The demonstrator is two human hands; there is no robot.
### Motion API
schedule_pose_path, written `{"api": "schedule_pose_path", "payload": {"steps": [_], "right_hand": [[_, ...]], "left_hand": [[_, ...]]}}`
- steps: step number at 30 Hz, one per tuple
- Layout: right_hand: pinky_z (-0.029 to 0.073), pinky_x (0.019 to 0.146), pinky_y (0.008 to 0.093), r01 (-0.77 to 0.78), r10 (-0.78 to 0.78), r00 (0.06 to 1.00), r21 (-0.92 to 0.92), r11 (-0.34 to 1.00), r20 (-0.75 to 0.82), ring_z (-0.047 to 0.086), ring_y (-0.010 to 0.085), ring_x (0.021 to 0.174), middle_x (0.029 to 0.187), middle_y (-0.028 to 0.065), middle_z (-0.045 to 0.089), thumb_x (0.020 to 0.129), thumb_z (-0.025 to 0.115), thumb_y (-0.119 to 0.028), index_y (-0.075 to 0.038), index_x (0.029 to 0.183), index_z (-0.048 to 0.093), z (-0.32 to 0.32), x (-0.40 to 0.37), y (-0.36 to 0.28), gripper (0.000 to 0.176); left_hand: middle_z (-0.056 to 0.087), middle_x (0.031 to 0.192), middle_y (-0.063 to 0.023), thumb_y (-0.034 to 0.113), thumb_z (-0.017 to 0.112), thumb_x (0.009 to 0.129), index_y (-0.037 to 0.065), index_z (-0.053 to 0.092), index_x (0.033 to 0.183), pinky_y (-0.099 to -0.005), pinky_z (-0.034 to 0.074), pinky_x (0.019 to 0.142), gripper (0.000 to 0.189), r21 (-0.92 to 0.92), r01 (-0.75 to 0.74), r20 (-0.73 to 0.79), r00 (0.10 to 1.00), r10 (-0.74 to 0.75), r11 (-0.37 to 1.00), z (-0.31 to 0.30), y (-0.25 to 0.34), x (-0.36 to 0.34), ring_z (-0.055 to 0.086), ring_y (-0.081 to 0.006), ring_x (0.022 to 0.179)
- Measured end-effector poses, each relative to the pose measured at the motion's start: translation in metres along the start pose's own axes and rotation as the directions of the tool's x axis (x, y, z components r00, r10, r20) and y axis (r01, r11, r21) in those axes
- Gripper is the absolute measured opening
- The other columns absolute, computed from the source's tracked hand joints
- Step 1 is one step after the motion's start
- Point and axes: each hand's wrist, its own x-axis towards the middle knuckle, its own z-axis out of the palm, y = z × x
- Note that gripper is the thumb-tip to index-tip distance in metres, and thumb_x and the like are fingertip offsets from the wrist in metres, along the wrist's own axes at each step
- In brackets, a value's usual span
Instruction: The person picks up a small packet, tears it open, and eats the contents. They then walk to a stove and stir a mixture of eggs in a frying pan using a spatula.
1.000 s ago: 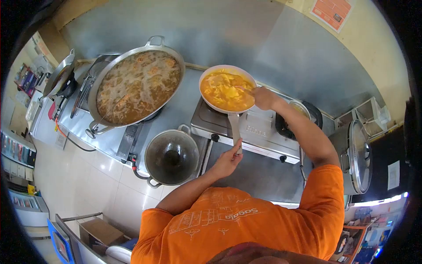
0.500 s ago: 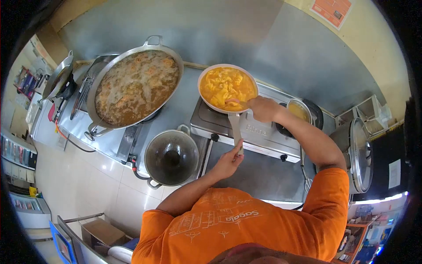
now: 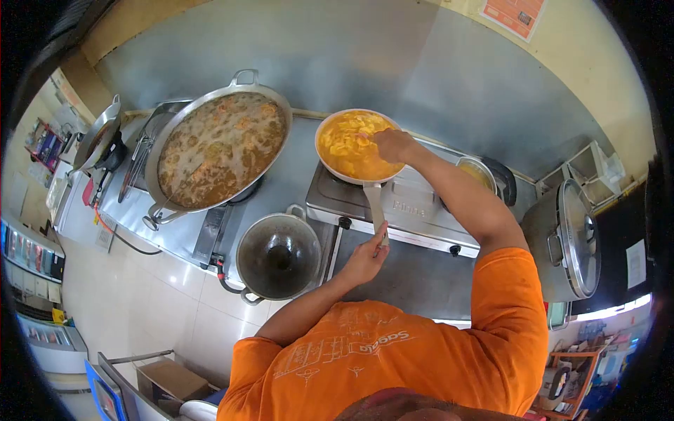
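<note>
A pan (image 3: 362,179) of yellow-orange, egg-like food (image 3: 347,144) sits on the left burner of a two-burner gas stove (image 3: 421,217). My left hand (image 3: 366,258) is closed around the end of the pan's pale handle (image 3: 375,203), below the pan. Over the pan's right side is my right hand (image 3: 393,146), its fingers curled down at the food. Whatever they hold is hidden, apart from a small pinkish-orange bit at the fingertips.
At the left a large wok (image 3: 281,140) of bubbling oil holds frying pieces. An empty dark wok (image 3: 279,256) stands nearer my body. Right of the stove's middle is a small pot (image 3: 477,172); a big lidded pot (image 3: 562,242) stands at the far right.
My right hand has moved up and inward over the pan, and the food has shifted within it. My left hand keeps its hold on the handle. The view has shifted slightly.
</note>
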Motion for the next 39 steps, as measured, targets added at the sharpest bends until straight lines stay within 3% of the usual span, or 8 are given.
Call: {"api": "schedule_pose_path", "payload": {"steps": [9,12,15,19,22,25,34,39], "right_hand": [[0.055,0.072,0.0482,0.036,-0.037,0.999,0.013,0.999,0.014,0.068,0.0391,0.086,0.096,0.0255,0.068,0.082,0.051,-0.007,0.003,0.107,0.063,-0.067,-0.066,-0.003,0.03],[0.054,0.057,0.0445,-0.025,-0.002,0.992,0.218,0.976,0.123,0.068,0.0357,0.069,0.09,0.0239,0.068,0.084,0.048,-0.007,0.005,0.109,0.062,-0.082,-0.092,-0.021,0.031],[0.051,0.044,0.0395,-0.082,0.008,0.988,0.468,0.88,0.156,0.065,0.0309,0.053,0.085,0.0214,0.066,0.086,0.045,-0.007,0.003,0.116,0.059,-0.065,-0.1,-0.039,0.034],[0.049,0.04,0.038,-0.094,0.001,0.983,0.499,0.862,0.183,0.062,0.0272,0.047,0.081,0.0195,0.064,0.088,0.042,-0.007,0.001,0.126,0.055,-0.016,-0.066,-0.051,0.041],[0.047,0.039,0.038,-0.176,0.067,0.98,0.653,0.737,0.189,0.061,0.0265,0.046,0.078,0.019,0.062,0.087,0.042,-0.006,0.003,0.117,0.057,-0.008,-0.048,-0.059,0.035],[0.046,0.039,0.0422,-0.142,0.123,0.989,0.797,0.586,0.086,0.063,0.0317,0.048,0.061,0.0224,0.06,0.083,0.05,-0.001,0.009,0.081,0.063,-0.001,-0.03,-0.065,0.016],[0.046,0.047,0.0381,-0.242,0.259,0.933,0.968,-0.061,0.249,0.049,0.0207,0.052,0.064,0.0112,0.049,0.097,0.045,-0.012,0.002,0.094,0.055,0.025,0.035,-0.049,0.018],[0.044,0.046,0.0378,-0.203,0.313,0.914,0.959,-0.2,0.259,0.049,0.0198,0.053,0.067,0.0101,0.048,0.098,0.042,-0.012,0.001,0.098,0.051,0.033,0.047,-0.032,0.016]], "left_hand": [[0.066,0.102,-0.0213,0.015,0.057,0.096,0.016,0.023,0.155,-0.0357,0.051,0.083,0.068,-0.075,-0.068,-0.066,0.996,0.063,0.995,0.003,-0.002,0.0,0.065,-0.0291,0.087],[0.063,0.116,-0.0235,0.014,0.058,0.096,0.015,0.023,0.155,-0.0352,0.051,0.085,0.068,-0.074,-0.024,-0.02,1.0,0.022,0.997,-0.001,0.003,-0.002,0.065,-0.0293,0.093],[0.052,0.138,-0.0175,0.015,0.056,0.098,0.023,0.02,0.156,-0.0318,0.058,0.069,0.069,-0.062,-0.098,-0.047,0.994,0.095,0.993,0.004,-0.01,0.002,0.062,-0.021,0.105],[0.046,0.144,-0.0231,0.012,0.058,0.096,0.014,0.023,0.155,-0.0367,0.053,0.089,0.069,0.019,-0.184,-0.08,0.98,0.185,0.983,0.003,-0.006,0.001,0.057,-0.0304,0.119],[0.046,0.141,-0.027,0.01,0.058,0.094,0.007,0.025,0.153,-0.0391,0.042,0.104,0.067,0.095,-0.233,-0.09,0.966,0.242,0.968,0.0,-0.003,0.002,0.05,-0.0376,0.128],[0.04,0.148,-0.0244,0.012,0.057,0.096,0.006,0.025,0.152,-0.0379,0.034,0.112,0.066,0.057,-0.134,-0.023,0.991,0.135,0.989,-0.006,0.008,0.0,0.04,-0.0348,0.138],[0.045,0.143,-0.0264,0.012,0.056,0.095,0.008,0.024,0.153,-0.0402,0.039,0.108,0.066,0.11,-0.168,-0.03,0.985,0.172,0.98,-0.007,0.007,0.0,0.044,-0.0381,0.134],[0.05,0.136,-0.0291,0.01,0.056,0.094,0.004,0.024,0.152,-0.0425,0.041,0.106,0.067,0.126,-0.226,-0.05,0.971,0.234,0.966,-0.006,0.002,0.002,0.051,-0.042,0.126]]}}
